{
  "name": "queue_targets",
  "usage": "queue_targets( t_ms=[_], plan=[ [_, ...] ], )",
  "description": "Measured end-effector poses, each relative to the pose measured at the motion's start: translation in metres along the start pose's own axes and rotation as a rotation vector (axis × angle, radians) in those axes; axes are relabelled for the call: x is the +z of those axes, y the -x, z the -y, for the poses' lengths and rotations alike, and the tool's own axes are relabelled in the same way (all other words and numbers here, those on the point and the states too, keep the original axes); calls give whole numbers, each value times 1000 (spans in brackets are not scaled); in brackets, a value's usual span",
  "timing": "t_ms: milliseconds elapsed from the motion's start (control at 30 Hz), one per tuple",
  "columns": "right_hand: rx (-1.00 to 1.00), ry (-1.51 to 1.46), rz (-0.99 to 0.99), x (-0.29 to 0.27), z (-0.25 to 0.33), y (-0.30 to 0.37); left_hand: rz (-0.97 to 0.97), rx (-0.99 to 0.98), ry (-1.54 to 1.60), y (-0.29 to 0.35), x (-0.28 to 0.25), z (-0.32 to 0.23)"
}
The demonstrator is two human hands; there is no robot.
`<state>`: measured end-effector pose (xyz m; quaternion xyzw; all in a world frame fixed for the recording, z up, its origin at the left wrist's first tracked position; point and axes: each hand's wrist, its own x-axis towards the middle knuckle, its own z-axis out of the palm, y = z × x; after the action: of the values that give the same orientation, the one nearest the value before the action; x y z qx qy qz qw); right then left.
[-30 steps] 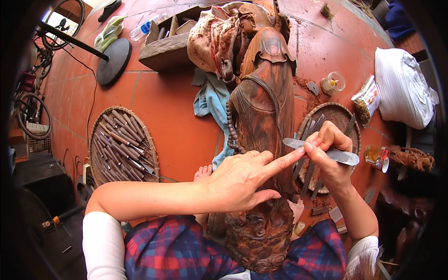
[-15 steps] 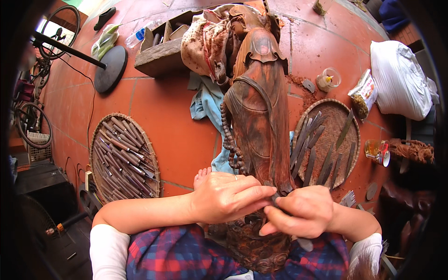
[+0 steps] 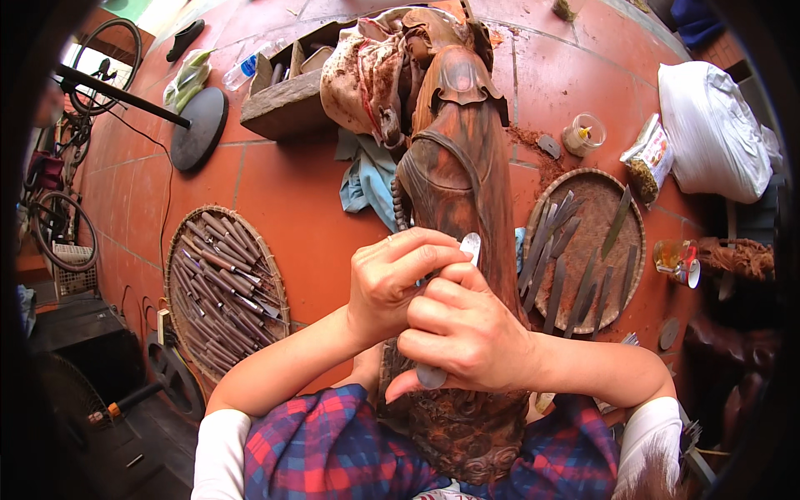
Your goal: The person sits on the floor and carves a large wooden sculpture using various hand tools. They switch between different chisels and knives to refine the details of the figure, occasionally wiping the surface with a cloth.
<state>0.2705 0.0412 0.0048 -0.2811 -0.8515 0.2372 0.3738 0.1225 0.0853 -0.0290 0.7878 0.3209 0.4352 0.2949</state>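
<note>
Blade point(image 3: 471, 247) — long axis pointing forward, slightly right, over statue point(image 3: 454, 187).

A statue point(image 3: 458, 179) stretches away at centre, the left hand point(image 3: 398, 279) and right hand point(image 3: 471, 337) over its lower half; left of it, handled tools point(image 3: 223, 292) in a basket point(image 3: 286, 312); right, flat blades point(image 3: 556, 302) on a tray point(image 3: 587, 204). Beyond, cloth point(image 3: 357, 87) sits between a box point(image 3: 287, 110) and the statue's head; past the tray, a jar point(image 3: 582, 137), packet point(image 3: 647, 160) and sack point(image 3: 715, 137) run rightward.
</note>
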Motion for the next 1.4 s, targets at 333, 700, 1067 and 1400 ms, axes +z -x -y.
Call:
queue_targets(
  t_ms=[333, 700, 1067, 1400],
  plan=[
    [131, -4, -126, 12, -7, 4, 16, -52, 2, -10, 3, 9],
    [165, 31, -190, 16, -7, 3, 63, -73, -22, -15, 3, 6],
    [177, -20, -229, 12, -5, -2, 111, -202, -32, -17, -1, -6],
    [211, -5, -203, 14, 7, 7, 127, -130, -64, -8, 4, -7]
  ],
)
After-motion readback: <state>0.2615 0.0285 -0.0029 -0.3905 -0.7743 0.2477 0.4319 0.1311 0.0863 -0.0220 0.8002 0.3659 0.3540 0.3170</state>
